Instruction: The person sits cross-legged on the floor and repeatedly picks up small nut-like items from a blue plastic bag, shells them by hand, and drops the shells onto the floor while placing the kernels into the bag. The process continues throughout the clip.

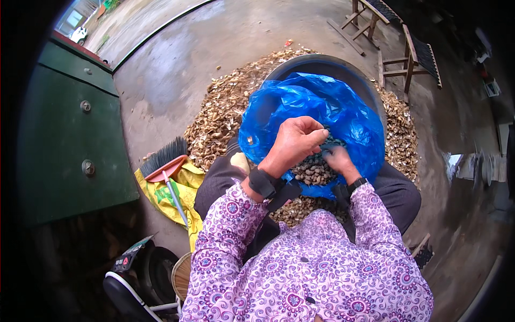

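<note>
A blue plastic bag lies open inside a wide grey basin in front of my lap. Unshelled peanuts show in the bag's opening. My left hand is raised over the bag, its thumb and fingers pinched together; whatever they hold is too small to make out. Lower and further right, my right hand reaches into the bag at the peanuts. Its fingers are smeared and partly hidden. Dark bands circle both wrists.
Peanut shells heap around the basin, and more lie between my legs. To the left, a broom rests on a yellow sack beside a green metal cabinet. Wooden stools stand far right. A woven basket is at lower left.
</note>
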### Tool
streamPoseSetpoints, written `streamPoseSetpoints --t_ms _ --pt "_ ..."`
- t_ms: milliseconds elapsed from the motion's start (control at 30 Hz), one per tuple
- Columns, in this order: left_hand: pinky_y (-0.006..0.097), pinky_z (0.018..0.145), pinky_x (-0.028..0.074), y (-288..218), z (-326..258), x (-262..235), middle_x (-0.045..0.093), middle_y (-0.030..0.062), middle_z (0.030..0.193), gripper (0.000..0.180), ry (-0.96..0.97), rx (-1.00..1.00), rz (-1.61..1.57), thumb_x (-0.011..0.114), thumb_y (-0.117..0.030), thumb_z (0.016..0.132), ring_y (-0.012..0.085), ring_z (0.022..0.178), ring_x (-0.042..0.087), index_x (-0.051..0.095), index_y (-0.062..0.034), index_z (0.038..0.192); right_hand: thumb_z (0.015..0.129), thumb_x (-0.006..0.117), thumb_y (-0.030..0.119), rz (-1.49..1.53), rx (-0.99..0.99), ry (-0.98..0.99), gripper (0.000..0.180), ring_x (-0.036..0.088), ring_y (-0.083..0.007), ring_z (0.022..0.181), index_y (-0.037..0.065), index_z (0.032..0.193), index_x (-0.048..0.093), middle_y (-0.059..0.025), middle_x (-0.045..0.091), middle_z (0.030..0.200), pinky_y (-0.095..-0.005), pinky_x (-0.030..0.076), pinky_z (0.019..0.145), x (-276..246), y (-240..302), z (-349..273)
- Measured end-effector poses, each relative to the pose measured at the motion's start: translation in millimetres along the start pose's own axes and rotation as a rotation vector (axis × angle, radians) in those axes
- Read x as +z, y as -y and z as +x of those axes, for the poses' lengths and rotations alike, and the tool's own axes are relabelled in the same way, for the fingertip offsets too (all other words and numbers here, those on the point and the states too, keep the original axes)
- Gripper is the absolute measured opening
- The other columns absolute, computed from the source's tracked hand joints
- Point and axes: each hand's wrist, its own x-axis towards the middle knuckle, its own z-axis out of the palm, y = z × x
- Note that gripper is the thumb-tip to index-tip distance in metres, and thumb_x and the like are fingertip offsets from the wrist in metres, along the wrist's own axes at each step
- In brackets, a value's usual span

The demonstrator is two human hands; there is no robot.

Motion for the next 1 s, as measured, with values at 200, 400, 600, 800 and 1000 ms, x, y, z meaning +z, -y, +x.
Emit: streamPoseSetpoints --t_ms 200,400,600,800,1000 --pt "0.02 0.053 0.044 -7 -8 -5 0.06 0.0028 0.07 0.019 -0.021 -0.014 -0.011 0.061 -0.016 0.078 0.0078 0.058 0.055 0.061 0.0014 0.087 0.08 0.047 0.021 -0.147 -0.051 -0.341 0.026 0.06 -0.0299 0.086 0.006 0.097 0.06 -0.0165 0.062 0.092 -0.0344 0.045 0.074 35 -86 62" --pt "0.02 0.053 0.044 -8 -20 -22 0.06 0.0023 0.07 0.018 -0.095 -0.019 -0.05 0.061 -0.015 0.078 0.0075 0.057 0.055 0.061 0.0008 0.086 0.084 0.045 0.034 -0.214 0.039 -0.083 0.032 0.056 -0.029 0.096 0.012 0.098 0.064 -0.011 0.061 0.104 -0.0359 0.043 0.081 47 -55 68" --pt "0.02 0.052 0.044 -7 -17 -16 0.06 0.0026 0.068 0.018 -0.068 0.021 -0.062 0.061 -0.016 0.079 0.0076 0.057 0.055 0.06 0.001 0.086 0.082 0.048 0.041 -0.151 -0.002 0.106 0.041 0.058 -0.0272 0.093 0.007 0.097 0.064 -0.0133 0.063 0.098 -0.0343 0.045 0.076 12 -7 48" --pt "0.021 0.052 0.044 -2 -6 -8 0.059 0.0025 0.069 0.02 -0.024 0.01 -0.023 0.061 -0.017 0.079 0.0073 0.058 0.055 0.059 0.0018 0.087 0.069 0.063 0.019 0.205 0.163 0.149 0.021 0.055 -0.0126 0.069 0.001 0.081 0.064 -0.005 0.062 0.074 -0.0275 0.044 0.064 -19 1 7" --pt "0.021 0.051 0.044 -1 -2 1 0.059 0.0026 0.07 0.021 -0.013 0.011 0.016 0.061 -0.017 0.079 0.0072 0.058 0.055 0.059 0.0021 0.087 0.065 0.069 0.02 0.062 0.068 0.254 0.02 0.056 -0.013 0.063 0.001 0.07 0.064 -0.005 0.062 0.068 -0.0293 0.045 0.057 8 -15 -16"
